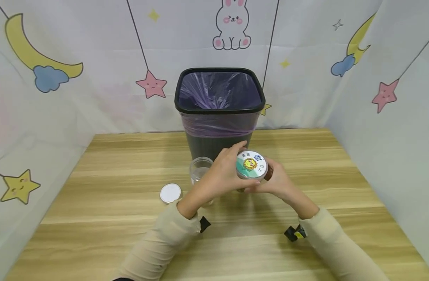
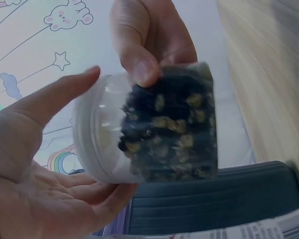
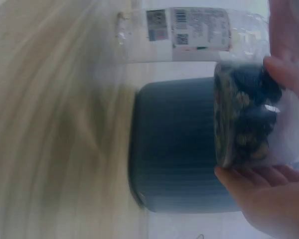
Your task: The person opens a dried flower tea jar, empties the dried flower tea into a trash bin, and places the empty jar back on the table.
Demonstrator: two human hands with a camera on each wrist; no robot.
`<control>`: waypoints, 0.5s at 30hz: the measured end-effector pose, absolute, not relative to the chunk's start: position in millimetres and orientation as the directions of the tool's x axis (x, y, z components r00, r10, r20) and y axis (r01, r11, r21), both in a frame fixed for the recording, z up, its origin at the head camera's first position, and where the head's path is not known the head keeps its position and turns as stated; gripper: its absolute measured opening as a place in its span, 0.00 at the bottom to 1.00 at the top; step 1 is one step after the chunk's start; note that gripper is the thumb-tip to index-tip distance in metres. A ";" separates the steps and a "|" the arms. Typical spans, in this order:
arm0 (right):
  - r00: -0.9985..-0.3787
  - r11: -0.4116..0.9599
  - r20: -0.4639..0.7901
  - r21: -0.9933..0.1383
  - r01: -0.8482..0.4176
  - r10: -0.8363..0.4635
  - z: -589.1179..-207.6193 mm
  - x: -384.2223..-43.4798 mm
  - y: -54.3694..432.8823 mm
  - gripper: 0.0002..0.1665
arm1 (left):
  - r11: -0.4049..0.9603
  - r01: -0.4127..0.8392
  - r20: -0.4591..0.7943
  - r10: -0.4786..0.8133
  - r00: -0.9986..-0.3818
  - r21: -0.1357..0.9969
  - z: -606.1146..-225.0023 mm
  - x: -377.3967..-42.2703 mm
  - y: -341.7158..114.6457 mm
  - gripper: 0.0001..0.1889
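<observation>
Both hands hold a clear plastic jar (image 1: 251, 165) in front of the bin. Its lid carries a cartoon sunflower on white and green. Dark pieces mixed with yellowish bits (image 2: 182, 124) fill the lower part. My left hand (image 1: 224, 171) curls round the lid, thumb on one side and fingers on the other. The right hand (image 1: 279, 180) grips the jar's body, as the left wrist view shows. Beside the left forearm stands a second clear jar (image 1: 199, 163) without a lid, its printed label (image 3: 202, 29) facing the right wrist camera.
A dark bin (image 1: 218, 146) with a purple liner (image 1: 214, 91) stands at the table's back, just beyond the hands. Left of the lidless jar lies a round white lid (image 1: 170, 193). Small black items (image 1: 204, 224) show beside the sleeves. Cartoon-printed cloth (image 1: 112, 78) encloses the wooden table (image 1: 130, 168).
</observation>
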State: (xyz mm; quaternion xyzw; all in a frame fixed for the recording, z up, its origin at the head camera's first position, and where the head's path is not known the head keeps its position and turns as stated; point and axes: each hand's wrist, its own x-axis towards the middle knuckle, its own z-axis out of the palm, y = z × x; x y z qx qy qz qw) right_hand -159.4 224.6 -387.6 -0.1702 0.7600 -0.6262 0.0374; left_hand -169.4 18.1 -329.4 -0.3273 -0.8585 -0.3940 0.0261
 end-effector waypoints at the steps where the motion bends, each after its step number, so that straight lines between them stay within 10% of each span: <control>1: -0.935 0.158 0.157 -0.964 -0.215 -0.317 -386.1 -158.9 226.0 0.51 | 0.465 0.582 0.304 0.544 -0.782 0.667 -329.1 -169.5 17.3 0.54; 15: -0.938 0.171 0.158 -0.961 -0.218 -0.310 -375.4 -157.6 227.8 0.51 | 0.442 0.598 0.365 0.506 -0.781 0.669 -328.8 -168.5 17.9 0.51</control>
